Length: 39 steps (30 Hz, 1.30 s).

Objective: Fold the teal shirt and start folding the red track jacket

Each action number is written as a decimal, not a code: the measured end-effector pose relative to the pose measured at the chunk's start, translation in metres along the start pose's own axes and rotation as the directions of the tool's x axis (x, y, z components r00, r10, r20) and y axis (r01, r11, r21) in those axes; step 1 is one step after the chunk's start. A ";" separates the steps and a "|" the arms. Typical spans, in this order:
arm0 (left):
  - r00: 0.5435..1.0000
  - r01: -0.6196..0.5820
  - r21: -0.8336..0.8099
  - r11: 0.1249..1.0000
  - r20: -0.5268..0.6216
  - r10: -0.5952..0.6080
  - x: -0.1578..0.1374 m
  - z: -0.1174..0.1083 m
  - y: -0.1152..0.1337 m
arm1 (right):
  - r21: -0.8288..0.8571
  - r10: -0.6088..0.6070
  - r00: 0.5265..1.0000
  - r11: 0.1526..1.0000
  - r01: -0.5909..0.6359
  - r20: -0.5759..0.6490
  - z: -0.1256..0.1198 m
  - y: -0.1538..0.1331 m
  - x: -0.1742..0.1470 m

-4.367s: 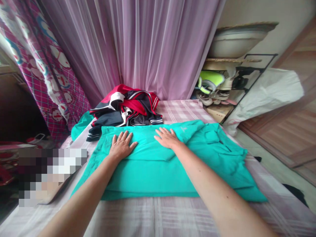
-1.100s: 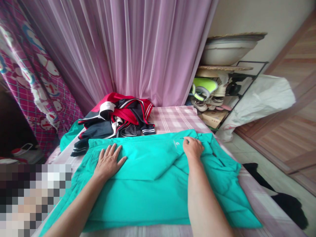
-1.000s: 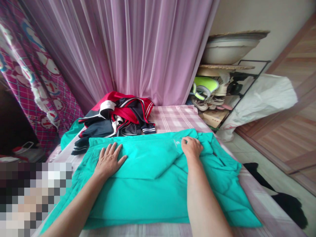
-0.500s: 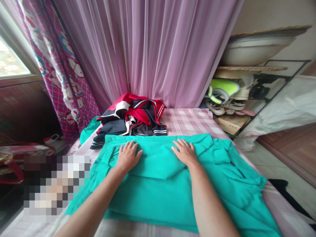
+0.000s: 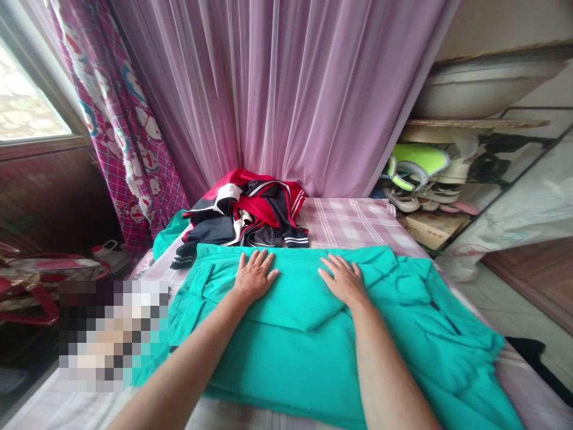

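A teal-green garment (image 5: pixel 286 358), by its look a jacket, is spread on the bed with its upper layer folded over and some creases on the right. A dark zip line shows at its right side. My left hand (image 5: pixel 256 275) lies flat on the garment near its far edge, fingers spread. Resting palm down a short way to the right, my right hand (image 5: pixel 344 279) also has its fingers apart. Neither hand grips the cloth. Beyond the far edge is a heap of red and navy clothes (image 5: pixel 268 206) with white stripes.
A checked pink sheet (image 5: pixel 349 218) covers the bed. Purple curtains (image 5: pixel 277 95) hang behind it, with a patterned curtain (image 5: pixel 134 137) at left. On the right stands a rack with shoes (image 5: pixel 403 200), a lime visor (image 5: pixel 421 161) and a large basin (image 5: pixel 483 89). A blurred patch hides the left edge.
My left hand has slid right across the garment, closer to the right hand. The right hand stays at about the same spot on the cloth. The view has turned slightly left.
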<state>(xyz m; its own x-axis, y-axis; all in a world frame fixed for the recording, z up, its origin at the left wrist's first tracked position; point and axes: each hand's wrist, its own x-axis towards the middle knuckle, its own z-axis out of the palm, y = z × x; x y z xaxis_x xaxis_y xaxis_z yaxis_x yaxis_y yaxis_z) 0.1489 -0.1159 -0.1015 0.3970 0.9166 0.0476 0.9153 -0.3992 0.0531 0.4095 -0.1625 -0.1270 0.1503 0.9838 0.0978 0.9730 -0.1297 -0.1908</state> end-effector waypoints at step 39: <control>0.973 -0.052 -0.161 0.986 -0.230 0.013 -0.026 -0.009 -0.029 | 0.011 -0.161 0.979 0.987 0.161 0.128 -0.010 -0.066 -0.016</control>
<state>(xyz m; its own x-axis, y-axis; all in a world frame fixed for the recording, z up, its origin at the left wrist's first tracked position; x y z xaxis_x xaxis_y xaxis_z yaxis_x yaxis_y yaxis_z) 0.1117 -0.1287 -0.0950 0.3829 0.8814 0.2767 0.8707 -0.4444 0.2106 0.3446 -0.1708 -0.1064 -0.0316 0.9995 0.0012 0.9825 0.0313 -0.1837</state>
